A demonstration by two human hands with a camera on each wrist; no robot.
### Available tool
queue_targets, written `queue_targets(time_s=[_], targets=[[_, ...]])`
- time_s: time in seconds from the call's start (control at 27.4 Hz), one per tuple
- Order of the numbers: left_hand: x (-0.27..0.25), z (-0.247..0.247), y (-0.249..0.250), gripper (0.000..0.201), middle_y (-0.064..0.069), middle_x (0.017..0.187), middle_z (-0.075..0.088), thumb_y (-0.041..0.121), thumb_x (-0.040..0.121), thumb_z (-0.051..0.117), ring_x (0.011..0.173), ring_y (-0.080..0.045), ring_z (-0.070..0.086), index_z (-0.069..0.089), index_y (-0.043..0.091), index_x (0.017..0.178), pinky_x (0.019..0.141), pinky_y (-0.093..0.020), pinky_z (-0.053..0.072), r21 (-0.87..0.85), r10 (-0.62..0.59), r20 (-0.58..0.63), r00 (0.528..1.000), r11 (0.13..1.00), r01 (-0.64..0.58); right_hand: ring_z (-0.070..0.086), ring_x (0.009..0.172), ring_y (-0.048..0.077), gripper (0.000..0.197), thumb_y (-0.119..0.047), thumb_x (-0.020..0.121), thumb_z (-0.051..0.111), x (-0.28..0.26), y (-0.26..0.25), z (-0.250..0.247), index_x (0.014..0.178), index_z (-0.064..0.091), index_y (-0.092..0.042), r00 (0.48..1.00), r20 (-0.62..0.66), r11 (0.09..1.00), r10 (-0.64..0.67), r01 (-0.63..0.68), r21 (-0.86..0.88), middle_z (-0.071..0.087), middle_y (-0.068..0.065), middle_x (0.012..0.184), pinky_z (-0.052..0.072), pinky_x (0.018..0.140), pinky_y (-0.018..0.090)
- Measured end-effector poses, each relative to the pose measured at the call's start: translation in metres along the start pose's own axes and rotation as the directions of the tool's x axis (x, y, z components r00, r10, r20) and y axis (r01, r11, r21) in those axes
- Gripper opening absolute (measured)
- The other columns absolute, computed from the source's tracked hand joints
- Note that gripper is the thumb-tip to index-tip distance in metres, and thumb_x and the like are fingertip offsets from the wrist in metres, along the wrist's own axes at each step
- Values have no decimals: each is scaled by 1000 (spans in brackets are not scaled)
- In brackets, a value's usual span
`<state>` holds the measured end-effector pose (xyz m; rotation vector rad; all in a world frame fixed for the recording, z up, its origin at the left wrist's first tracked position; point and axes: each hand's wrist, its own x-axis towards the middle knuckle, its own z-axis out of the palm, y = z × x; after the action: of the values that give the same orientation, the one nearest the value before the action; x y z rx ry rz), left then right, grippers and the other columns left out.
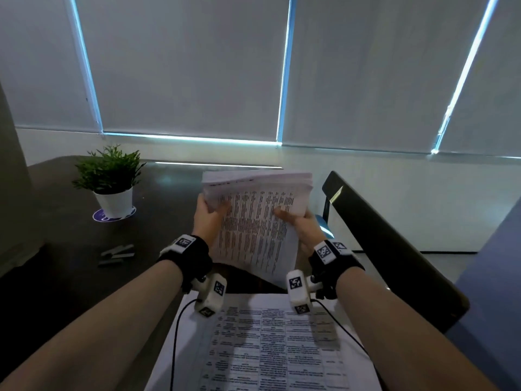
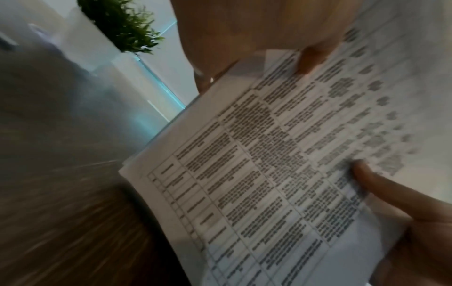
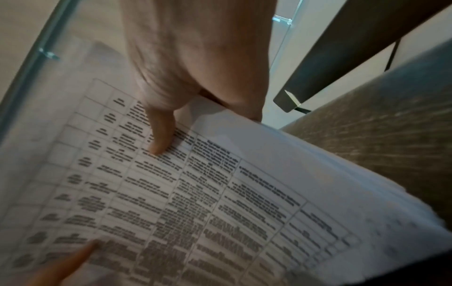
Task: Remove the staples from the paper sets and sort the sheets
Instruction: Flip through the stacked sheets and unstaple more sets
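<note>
A thick set of printed sheets (image 1: 255,221) with table text is held up above the dark table. My left hand (image 1: 210,214) grips its left edge, thumb on the printed face and fingers behind. On the right edge my right hand (image 1: 296,221) grips the same set, thumb lying across the print. The left wrist view shows the set of sheets (image 2: 269,164) with the left hand (image 2: 288,48) at its top and the other hand's thumb pressing on it lower right. In the right wrist view the right hand (image 3: 171,116) presses its thumb on the page (image 3: 195,203). No staple is visible.
Another printed sheet (image 1: 270,342) lies flat on the table near me. Strips of staples (image 1: 117,253) lie to the left. A potted plant (image 1: 111,179) stands at the back left. A dark chair back (image 1: 394,244) is at the right, by the table edge.
</note>
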<state>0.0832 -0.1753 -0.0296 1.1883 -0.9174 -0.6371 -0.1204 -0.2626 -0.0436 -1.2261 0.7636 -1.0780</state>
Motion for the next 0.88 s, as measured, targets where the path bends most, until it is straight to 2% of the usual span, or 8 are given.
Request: queue_targets(time_s=[0.11,0.22,0.29,0.4,0.51,0.58,0.77,0.88], targets=[[9,14,28,30,-6,107,64,37,91,59,96,-25,65,50,22,115,85,-48,55,178,120,14,993,977,-121,72,97,32,65,-39,57,92,11,-18,8,112,70,-11,989,-89,993,-117,114,-37,75,10,105,55,90,56],[16,15,39,24,-2,99,62,31,95,54,89,-20,65,45,19,113,71,-33,56,93,153,-25,988,984,-151,70,104,32,58,-29,72,86,14,-31,2,121,64,-6,984,18,984,-176,176,-40,73,12,112,54,93,54],[17,9,24,39,-1,100,60,31,87,61,96,-23,61,43,14,117,75,-26,53,30,61,-31,998,998,-60,69,105,31,80,-40,56,94,7,-26,-5,122,64,-7,991,98,989,-96,106,-106,72,12,113,54,94,51],[15,11,13,62,-9,115,60,36,72,58,106,-26,60,43,15,129,93,-43,50,109,6,-7,1000,994,-5,70,102,33,89,-46,39,98,1,-14,-1,114,69,-7,996,60,997,-69,71,-41,74,14,109,54,93,53],[17,19,36,19,-6,99,64,24,91,49,87,-23,65,49,23,110,77,-44,57,216,177,-4,984,961,-172,71,98,34,61,-38,63,89,6,-32,9,111,68,-6,992,-52,993,-113,115,24,74,14,105,54,90,57],[22,19,42,18,-3,100,61,19,94,47,84,-18,65,45,27,110,68,-34,58,189,231,-23,973,956,-222,71,97,33,38,-27,81,78,10,-45,12,110,67,-6,988,-63,990,-138,139,17,74,13,105,56,89,54],[28,15,0,35,-19,110,62,12,84,40,102,-37,60,55,0,113,84,-47,50,91,-132,-5,991,987,132,72,96,26,45,-27,73,85,4,-15,5,111,70,-8,997,-65,986,-51,40,-164,75,11,105,56,91,48],[15,32,23,28,-12,109,58,12,93,35,102,-30,56,50,4,116,84,-39,47,136,-64,13,998,989,61,71,96,29,34,-23,84,76,-6,-22,11,112,68,-7,988,-121,992,-94,83,-96,74,10,102,59,85,45]])
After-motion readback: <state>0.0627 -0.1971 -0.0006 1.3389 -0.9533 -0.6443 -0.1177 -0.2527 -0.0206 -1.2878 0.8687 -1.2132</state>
